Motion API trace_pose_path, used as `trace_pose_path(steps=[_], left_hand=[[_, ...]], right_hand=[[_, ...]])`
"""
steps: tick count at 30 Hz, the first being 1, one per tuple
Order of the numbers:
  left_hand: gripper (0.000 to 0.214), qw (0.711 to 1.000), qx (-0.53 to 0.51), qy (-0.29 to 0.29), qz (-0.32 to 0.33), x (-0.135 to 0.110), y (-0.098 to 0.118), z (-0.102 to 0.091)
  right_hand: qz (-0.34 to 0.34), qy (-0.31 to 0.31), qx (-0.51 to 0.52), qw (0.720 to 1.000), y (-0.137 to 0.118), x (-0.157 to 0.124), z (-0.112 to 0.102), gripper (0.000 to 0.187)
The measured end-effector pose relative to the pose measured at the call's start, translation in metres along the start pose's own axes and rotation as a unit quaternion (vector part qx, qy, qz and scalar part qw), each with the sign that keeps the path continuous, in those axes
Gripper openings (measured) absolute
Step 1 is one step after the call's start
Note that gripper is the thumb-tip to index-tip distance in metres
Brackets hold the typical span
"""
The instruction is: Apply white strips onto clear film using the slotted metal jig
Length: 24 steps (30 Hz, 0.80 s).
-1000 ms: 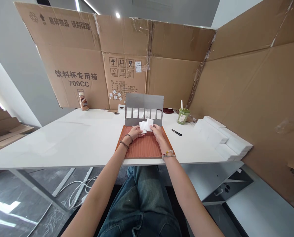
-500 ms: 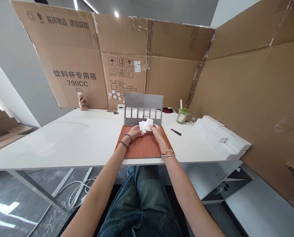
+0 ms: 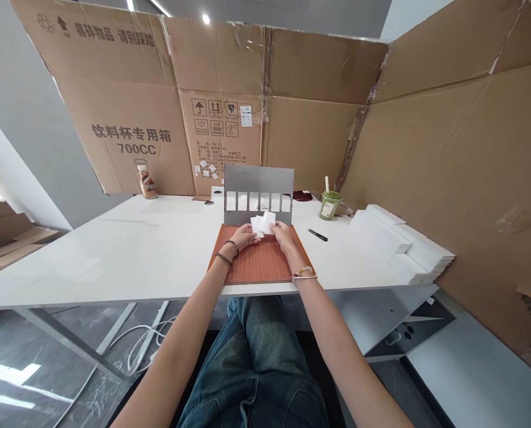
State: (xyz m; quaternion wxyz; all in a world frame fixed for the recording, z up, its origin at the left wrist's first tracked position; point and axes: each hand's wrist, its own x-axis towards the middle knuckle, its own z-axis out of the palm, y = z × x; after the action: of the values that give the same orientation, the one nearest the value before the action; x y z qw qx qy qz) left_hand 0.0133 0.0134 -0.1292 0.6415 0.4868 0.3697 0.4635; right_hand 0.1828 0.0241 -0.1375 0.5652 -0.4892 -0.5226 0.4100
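Observation:
Both of my hands rest over a reddish-brown ribbed board (image 3: 258, 264) at the table's near edge. My left hand (image 3: 244, 236) and my right hand (image 3: 283, 233) together grip a small bunch of white paper pieces (image 3: 262, 223), fingers closed on them. Just behind them stands an upright grey metal plate (image 3: 258, 186) with a row of rectangular slots; white shows through the slots. The papers sit right in front of the plate's lower edge.
A white table (image 3: 135, 249) carries a stack of white flat sheets (image 3: 403, 246) at the right, a black pen (image 3: 318, 235), a green cup with a straw (image 3: 330, 205) and a brown drink bottle (image 3: 144, 179). Cardboard walls (image 3: 292, 119) enclose the back and right.
The hands and papers have hardly shifted relative to the board; only the camera view has tilted slightly.

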Motion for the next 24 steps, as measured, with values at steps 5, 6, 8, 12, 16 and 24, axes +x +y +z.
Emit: trace_pose_path(steps=[5, 6, 8, 12, 16, 24], left_hand=[[0.024, 1.0, 0.002, -0.003, 0.002, 0.0023, -0.0009, -0.0004], [0.024, 1.0, 0.001, -0.004, 0.002, 0.0027, -0.001, -0.0006], [0.024, 1.0, -0.001, -0.006, 0.002, 0.0027, -0.001, -0.0009], [0.025, 1.0, -0.005, -0.009, 0.001, 0.0001, 0.0001, -0.0012], [0.024, 1.0, -0.01, -0.009, -0.005, -0.0014, 0.0015, -0.001], [0.025, 1.0, -0.005, -0.006, -0.005, -0.0025, 0.0021, 0.0001]], right_hand=[[0.005, -0.003, 0.006, 1.0, 0.0009, 0.0025, 0.0013, 0.026], [0.006, -0.003, 0.008, 1.0, 0.001, 0.0029, 0.0016, 0.026], [0.007, -0.003, 0.012, 1.0, 0.0012, 0.0033, 0.002, 0.026], [0.007, -0.005, 0.015, 1.0, 0.0004, 0.0022, 0.0018, 0.026], [0.004, -0.009, 0.02, 1.0, -0.001, -0.0002, 0.0013, 0.025], [0.002, -0.015, 0.021, 1.0, -0.0026, -0.0011, 0.0014, 0.026]])
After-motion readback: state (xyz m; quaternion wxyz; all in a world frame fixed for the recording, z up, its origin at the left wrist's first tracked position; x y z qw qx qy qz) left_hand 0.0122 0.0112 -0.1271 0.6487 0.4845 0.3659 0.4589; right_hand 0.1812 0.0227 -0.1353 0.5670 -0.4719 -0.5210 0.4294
